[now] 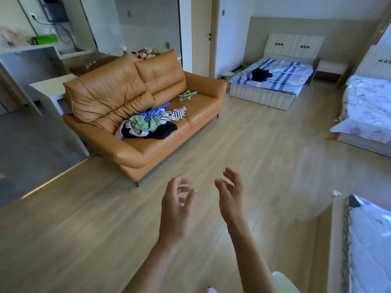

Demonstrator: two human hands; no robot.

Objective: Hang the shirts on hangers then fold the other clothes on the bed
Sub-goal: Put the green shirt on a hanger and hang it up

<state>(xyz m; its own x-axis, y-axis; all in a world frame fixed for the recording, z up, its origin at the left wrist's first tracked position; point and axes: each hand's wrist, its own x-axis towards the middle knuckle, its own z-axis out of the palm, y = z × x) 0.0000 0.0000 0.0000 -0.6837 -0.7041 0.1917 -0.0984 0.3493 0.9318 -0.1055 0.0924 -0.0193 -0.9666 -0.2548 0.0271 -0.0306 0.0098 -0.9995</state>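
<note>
Clothes pile [148,125] tangled; shirts indistinguishable within it.

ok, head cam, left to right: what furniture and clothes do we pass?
white table → clothes pile on the sofa → green hangers → black garment on the striped bed → floral bed
</note>
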